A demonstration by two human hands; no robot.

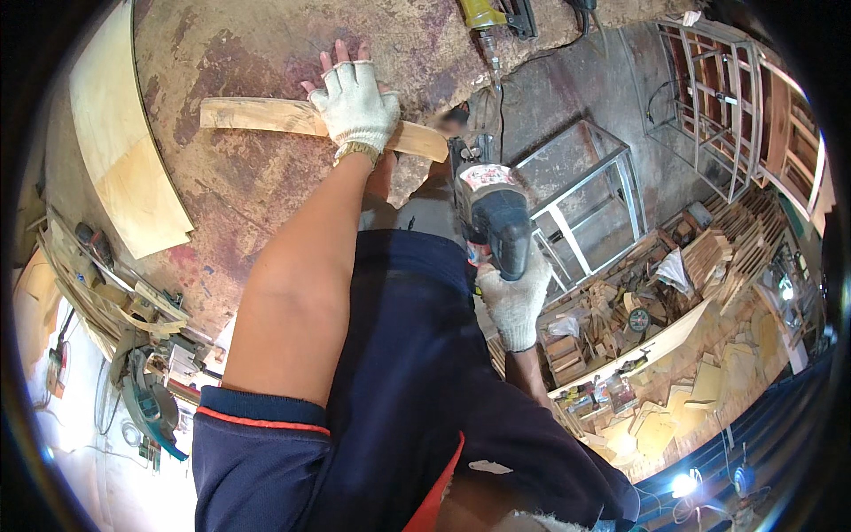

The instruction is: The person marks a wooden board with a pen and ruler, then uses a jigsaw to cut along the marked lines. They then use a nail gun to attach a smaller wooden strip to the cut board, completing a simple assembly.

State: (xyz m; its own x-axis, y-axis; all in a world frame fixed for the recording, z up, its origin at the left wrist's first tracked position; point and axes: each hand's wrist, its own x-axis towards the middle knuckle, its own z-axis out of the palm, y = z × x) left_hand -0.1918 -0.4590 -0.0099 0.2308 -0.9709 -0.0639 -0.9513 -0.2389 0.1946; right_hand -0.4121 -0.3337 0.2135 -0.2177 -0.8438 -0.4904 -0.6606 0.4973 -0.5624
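Note:
My left hand (356,105), in a white fingerless glove, lies over a curved strip of light wood (253,114) on the stained work table (239,186). Its palm presses down on the strip while the bare fingertips stretch past the far edge. In a similar glove, my right hand (521,306) is wrapped round the rear handle of a dark power tool (501,222) that looks like a jigsaw. The tool's front end stands at the right end of the strip, over the table's edge. Its blade cannot be made out, and whether it touches the wood is unclear.
A thin curved plywood sheet (124,133) lies at the table's left. A yellow-green air tool (483,16) with a hose sits at the far edge. On the floor at right stand a metal frame (589,208) and piled wood offcuts (612,310). A saw (146,399) is lower left.

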